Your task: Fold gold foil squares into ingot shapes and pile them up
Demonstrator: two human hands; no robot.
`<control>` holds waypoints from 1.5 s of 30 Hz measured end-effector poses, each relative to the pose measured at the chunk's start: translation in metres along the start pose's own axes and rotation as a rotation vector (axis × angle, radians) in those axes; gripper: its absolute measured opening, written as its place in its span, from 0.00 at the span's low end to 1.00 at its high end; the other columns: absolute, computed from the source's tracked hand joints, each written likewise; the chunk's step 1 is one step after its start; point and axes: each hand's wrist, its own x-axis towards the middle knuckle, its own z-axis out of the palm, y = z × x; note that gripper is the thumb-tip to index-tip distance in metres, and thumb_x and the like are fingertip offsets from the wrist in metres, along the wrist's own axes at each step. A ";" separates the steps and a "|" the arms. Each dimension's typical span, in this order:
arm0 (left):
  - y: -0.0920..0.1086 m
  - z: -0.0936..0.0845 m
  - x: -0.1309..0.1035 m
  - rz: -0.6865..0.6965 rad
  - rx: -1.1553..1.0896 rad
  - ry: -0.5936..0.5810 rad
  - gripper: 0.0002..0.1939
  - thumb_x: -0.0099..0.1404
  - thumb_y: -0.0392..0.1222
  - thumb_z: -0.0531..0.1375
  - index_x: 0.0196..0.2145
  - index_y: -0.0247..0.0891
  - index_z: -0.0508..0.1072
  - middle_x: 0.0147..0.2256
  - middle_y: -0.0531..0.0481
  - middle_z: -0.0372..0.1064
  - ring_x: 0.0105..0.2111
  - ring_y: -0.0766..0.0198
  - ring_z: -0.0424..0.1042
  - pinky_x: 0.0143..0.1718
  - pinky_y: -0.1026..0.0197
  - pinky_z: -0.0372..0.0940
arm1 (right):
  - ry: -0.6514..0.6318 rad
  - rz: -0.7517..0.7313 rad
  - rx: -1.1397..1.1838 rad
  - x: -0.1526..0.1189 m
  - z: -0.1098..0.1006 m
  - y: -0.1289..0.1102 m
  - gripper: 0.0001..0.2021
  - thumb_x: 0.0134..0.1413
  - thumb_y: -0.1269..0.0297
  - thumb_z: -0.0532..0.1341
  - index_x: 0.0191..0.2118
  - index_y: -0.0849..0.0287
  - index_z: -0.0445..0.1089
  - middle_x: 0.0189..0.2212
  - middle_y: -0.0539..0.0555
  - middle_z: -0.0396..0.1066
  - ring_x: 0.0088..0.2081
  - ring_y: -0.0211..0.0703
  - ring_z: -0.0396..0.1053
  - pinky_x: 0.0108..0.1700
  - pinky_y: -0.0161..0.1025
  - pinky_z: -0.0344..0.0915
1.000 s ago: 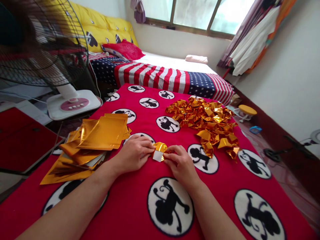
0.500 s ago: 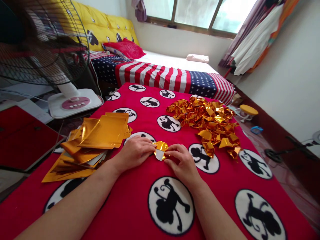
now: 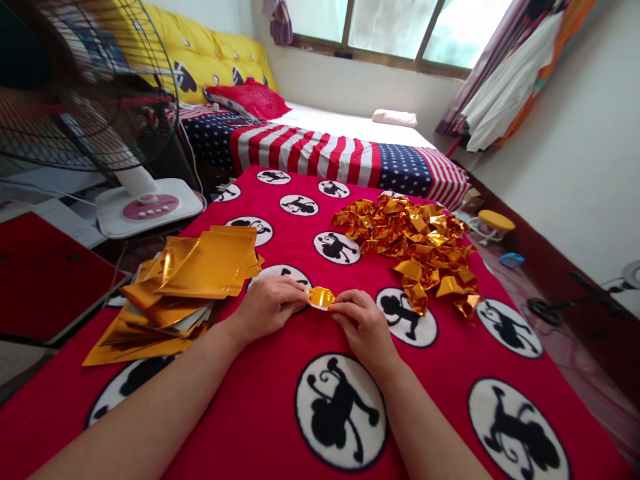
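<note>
Between my hands is a small piece of gold foil paper (image 3: pixel 321 297), partly folded, with a thin white strip along its near edge. My left hand (image 3: pixel 273 303) pinches its left end, and my right hand (image 3: pixel 361 319) pinches the right end. Both hands rest low over the red cloth (image 3: pixel 250 407) printed with black monkeys in white circles. Left of my left hand lies a loose stack of flat gold foil sheets (image 3: pixel 207 263). Beyond my right hand spreads a heap of folded gold foil pieces (image 3: pixel 410 230). My fingers cover the ends of the held piece.
A caged fan on a white base (image 3: pixel 150 207) stands at the left, by a dark red panel (image 3: pixel 45 273). Behind the table is a bed with a flag-patterned cover (image 3: pixel 310 150). A yellow-topped stool (image 3: pixel 496 220) stands on the floor at right.
The white underside of the foil paper, showing as a patch before, has been folded over to a thin strip. Both hands keep their pinch at nearly the same spot.
</note>
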 end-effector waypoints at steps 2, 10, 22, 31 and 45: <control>-0.001 0.001 -0.003 -0.012 -0.025 0.003 0.08 0.63 0.37 0.61 0.37 0.44 0.80 0.39 0.48 0.78 0.39 0.61 0.75 0.41 0.60 0.69 | -0.001 0.003 0.000 -0.001 0.000 0.000 0.08 0.58 0.72 0.59 0.35 0.55 0.75 0.36 0.54 0.71 0.39 0.44 0.68 0.42 0.42 0.66; 0.002 0.007 0.003 -0.197 -0.158 0.023 0.04 0.59 0.39 0.64 0.33 0.42 0.80 0.33 0.50 0.79 0.35 0.61 0.75 0.39 0.60 0.68 | 0.042 0.152 -0.075 -0.006 0.005 -0.009 0.09 0.60 0.69 0.58 0.29 0.56 0.71 0.31 0.53 0.69 0.35 0.42 0.66 0.39 0.39 0.62; 0.018 0.012 0.012 -0.395 0.053 0.019 0.07 0.60 0.41 0.61 0.31 0.41 0.80 0.32 0.50 0.77 0.35 0.60 0.73 0.37 0.59 0.64 | 0.107 0.324 -0.269 -0.005 0.015 -0.015 0.01 0.56 0.69 0.60 0.35 0.57 0.68 0.31 0.51 0.72 0.33 0.43 0.67 0.37 0.37 0.57; 0.020 0.016 0.013 -0.439 0.087 0.055 0.06 0.58 0.42 0.62 0.29 0.42 0.80 0.30 0.52 0.77 0.32 0.61 0.73 0.34 0.61 0.63 | 0.059 0.340 -0.432 0.000 0.019 -0.022 0.02 0.58 0.69 0.58 0.35 0.58 0.68 0.31 0.52 0.72 0.35 0.45 0.67 0.39 0.39 0.56; 0.025 0.016 0.016 -0.401 0.176 0.087 0.04 0.58 0.42 0.64 0.28 0.40 0.75 0.33 0.50 0.71 0.39 0.58 0.68 0.40 0.58 0.60 | 0.031 0.365 -0.512 0.003 0.018 -0.025 0.02 0.57 0.68 0.59 0.35 0.58 0.69 0.31 0.52 0.73 0.34 0.45 0.68 0.37 0.38 0.54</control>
